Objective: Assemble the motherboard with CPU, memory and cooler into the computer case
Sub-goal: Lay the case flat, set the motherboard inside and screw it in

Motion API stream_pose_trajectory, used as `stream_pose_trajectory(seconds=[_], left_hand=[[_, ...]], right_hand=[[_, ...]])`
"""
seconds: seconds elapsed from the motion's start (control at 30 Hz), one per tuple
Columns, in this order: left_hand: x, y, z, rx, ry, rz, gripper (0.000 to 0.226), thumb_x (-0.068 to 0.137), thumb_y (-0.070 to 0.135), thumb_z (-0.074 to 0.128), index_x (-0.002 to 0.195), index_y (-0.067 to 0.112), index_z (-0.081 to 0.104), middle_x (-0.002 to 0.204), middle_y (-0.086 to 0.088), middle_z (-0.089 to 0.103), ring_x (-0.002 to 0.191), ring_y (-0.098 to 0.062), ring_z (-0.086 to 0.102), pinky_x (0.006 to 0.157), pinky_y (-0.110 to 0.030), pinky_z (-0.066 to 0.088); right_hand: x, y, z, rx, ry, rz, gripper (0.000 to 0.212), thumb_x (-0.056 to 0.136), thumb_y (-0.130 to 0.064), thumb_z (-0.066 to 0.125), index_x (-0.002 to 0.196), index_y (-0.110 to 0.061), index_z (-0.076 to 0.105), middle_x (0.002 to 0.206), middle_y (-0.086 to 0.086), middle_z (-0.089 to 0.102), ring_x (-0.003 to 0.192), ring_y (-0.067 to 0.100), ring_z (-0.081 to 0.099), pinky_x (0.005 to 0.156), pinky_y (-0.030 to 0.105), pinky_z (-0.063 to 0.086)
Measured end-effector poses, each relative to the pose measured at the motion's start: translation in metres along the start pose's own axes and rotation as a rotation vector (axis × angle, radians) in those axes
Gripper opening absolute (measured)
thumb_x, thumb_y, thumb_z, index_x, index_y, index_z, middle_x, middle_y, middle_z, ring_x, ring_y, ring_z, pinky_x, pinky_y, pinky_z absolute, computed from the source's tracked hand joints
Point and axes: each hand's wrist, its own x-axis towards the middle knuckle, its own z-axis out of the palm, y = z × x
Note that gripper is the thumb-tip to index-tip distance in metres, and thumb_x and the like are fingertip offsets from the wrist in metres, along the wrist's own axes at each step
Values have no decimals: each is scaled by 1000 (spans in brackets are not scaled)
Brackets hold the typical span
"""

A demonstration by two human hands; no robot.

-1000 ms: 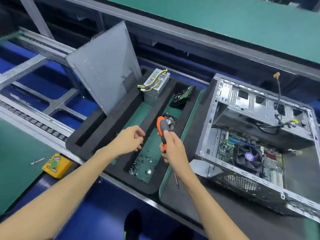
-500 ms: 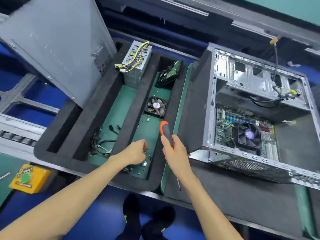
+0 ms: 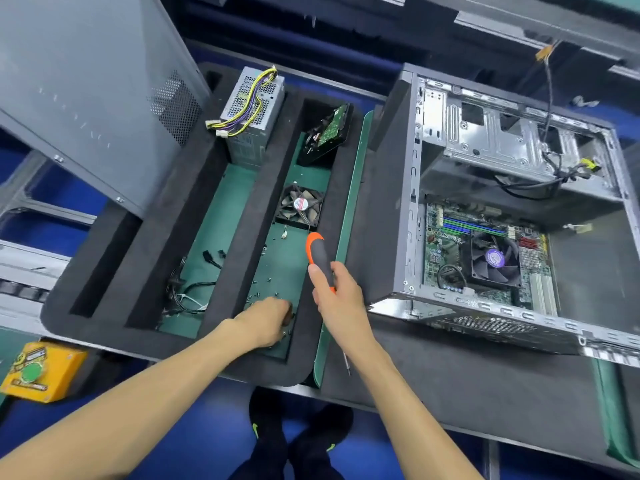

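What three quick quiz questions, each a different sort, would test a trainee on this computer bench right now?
1. True or false: the motherboard already sits inside the case.
2. The right hand holds: A pliers, B a screwdriver, C a cable.
3. Fill in: the left hand reaches among loose ____ in the foam tray.

Key: 1 true; 2 B; 3 screws.

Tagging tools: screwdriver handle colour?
Dark grey with orange cap, on the screwdriver; head view.
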Motion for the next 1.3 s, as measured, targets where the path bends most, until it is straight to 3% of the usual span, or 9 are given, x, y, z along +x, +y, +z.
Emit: stream_pose_trajectory(seconds=[0.07,0.17,0.27,0.37,0.5,0.63,0.77,0.9,1.3], left_hand=[[-3,-1,-1,-25,-52,-6,11,86,5,53,90,15,56,99,-11,65,92,-34,63,71,-29,45],[-3,-1,-10,-9,20,-6,17,87,8,50,100,12,61,103,-14,66,95,-34,64,76,-35,51],[3,2,-18,292,231,-20,23,93,16,52,114,8,49,114,-14,54,105,-30,57,85,-33,43],[14,9,-25,537,340,-86,41,92,21,59,126,8,40,126,-12,46,118,-27,48,92,-31,40],[32,14,-39,653,324,-188,49,96,22,54,137,1,36,136,-14,45,129,-27,43,102,-31,37],[40,15,-50,958,288,-181,35,100,32,44,130,15,50,122,-1,54,124,-25,38,102,-33,31],[56,9,-67,977,343,-132,22,100,29,42,117,25,55,110,7,56,114,-19,43,95,-30,32],[67,5,-72,985,314,-72,19,99,25,41,112,27,55,107,6,55,109,-16,48,92,-29,34],[83,6,-74,1011,220,-11,27,102,16,36,121,20,55,117,1,60,114,-22,53,90,-30,37]], right_hand=[[1,1,0,4,-8,-3,31,88,-62,52,75,-35,47,66,-6,39,59,14,37,55,28,32],[3,0,0,20,-19,-7,31,89,-62,52,73,-35,45,64,-8,36,59,14,36,54,28,31],[5,-1,2,30,-12,-5,32,88,-62,53,72,-35,45,62,-9,37,59,14,37,55,30,33],[6,-1,7,46,-9,-21,32,87,-62,54,69,-36,45,60,-9,37,59,15,38,57,31,34],[9,-4,11,45,-27,-25,34,87,-61,53,71,-32,43,62,-5,42,57,13,39,55,27,35],[13,-7,14,35,-30,-29,34,90,-58,53,72,-31,43,64,-4,47,57,12,40,54,25,35],[21,-10,17,54,-16,-40,35,94,-51,56,73,-28,41,65,-2,46,57,13,41,55,28,35],[25,-11,20,61,-18,-34,33,93,-52,56,67,-37,43,63,-4,45,53,10,39,49,19,33],[29,-5,10,36,13,-5,35,93,-53,55,70,-30,42,65,-1,49,57,12,41,54,26,35]])
